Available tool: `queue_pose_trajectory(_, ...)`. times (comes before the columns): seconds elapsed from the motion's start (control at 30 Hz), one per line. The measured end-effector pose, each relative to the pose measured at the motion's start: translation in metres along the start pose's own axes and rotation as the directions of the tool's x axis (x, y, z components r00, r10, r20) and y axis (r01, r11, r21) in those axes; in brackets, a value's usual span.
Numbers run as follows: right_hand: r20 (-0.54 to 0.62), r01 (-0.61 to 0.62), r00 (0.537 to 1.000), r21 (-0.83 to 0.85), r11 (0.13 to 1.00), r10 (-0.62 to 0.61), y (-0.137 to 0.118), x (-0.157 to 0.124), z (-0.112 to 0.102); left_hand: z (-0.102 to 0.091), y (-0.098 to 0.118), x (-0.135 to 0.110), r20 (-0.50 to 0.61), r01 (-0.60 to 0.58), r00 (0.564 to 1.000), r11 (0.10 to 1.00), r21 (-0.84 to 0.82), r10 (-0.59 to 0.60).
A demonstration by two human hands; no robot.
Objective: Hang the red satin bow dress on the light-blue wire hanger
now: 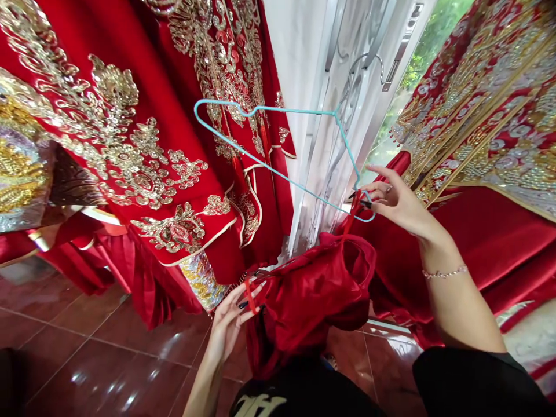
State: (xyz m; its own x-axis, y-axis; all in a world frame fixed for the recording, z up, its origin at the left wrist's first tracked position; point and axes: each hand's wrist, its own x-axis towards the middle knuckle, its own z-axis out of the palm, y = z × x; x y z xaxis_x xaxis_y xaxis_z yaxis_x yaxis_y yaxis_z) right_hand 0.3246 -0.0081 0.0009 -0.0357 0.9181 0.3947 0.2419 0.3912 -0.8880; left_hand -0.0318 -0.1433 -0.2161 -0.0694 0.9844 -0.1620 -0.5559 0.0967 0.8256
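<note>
A teal wire coat hanger [295, 110] slants across the view, its long lower bar dropping toward the right hand [391, 200] and its hook curling up beside a white door [299, 63]. The right fingers narrowly pinch a red ribbon loop [354, 211] at the hanger's lower corner, and the left hand [230, 321] grips a second red loop [249, 295] on a bunched red satin garment [313, 284]. Gold-embroidered red robes [130, 145] hang alongside, above glossy reddish-brown floor tiles [87, 359]
</note>
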Motion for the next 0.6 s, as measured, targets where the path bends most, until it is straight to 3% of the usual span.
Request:
queue_pose_trajectory(0.1, -0.030, -0.036, 0.999, -0.064, 0.997, 0.034, 0.012, 0.002, 0.010, 0.001, -0.008, -0.001, 0.028, 0.008, 1.000, 1.000, -0.005, -0.008)
queue_pose_trajectory(0.27, -0.260, 0.052, 0.962, -0.115, 0.992, -0.080, 0.032, 0.004, 0.019, 0.009, 0.003, 0.007, -0.028, -0.108, 0.994, 0.993, 0.042, 0.109)
queue_pose_trajectory(0.37, -0.440, 0.097, 0.879, -0.209, 0.973, -0.182, 0.039, 0.015, 0.014, 0.019, 0.023, 0.018, -0.156, -0.216, 0.961, 0.972, 0.091, 0.228)
queue_pose_trajectory(0.43, -0.509, 0.121, 0.807, -0.355, 0.927, -0.300, 0.042, 0.029, 0.004, 0.028, 0.041, 0.026, -0.177, -0.274, 0.942, 0.957, 0.092, 0.286)
queue_pose_trajectory(0.5, -0.516, 0.112, 0.740, -0.538, 0.835, -0.432, 0.045, 0.045, -0.012, 0.038, 0.063, 0.033, -0.116, -0.321, 0.937, 0.944, 0.079, 0.329)
queue_pose_trajectory(0.57, -0.555, -0.004, 0.661, -0.676, 0.737, -0.506, 0.045, 0.060, -0.033, 0.050, 0.086, 0.037, -0.025, -0.368, 0.929, 0.928, 0.065, 0.370)
queue_pose_trajectory(0.6, -0.561, -0.048, 0.647, -0.706, 0.707, -0.516, 0.043, 0.066, -0.044, 0.056, 0.098, 0.038, 0.016, -0.392, 0.920, 0.918, 0.057, 0.392)
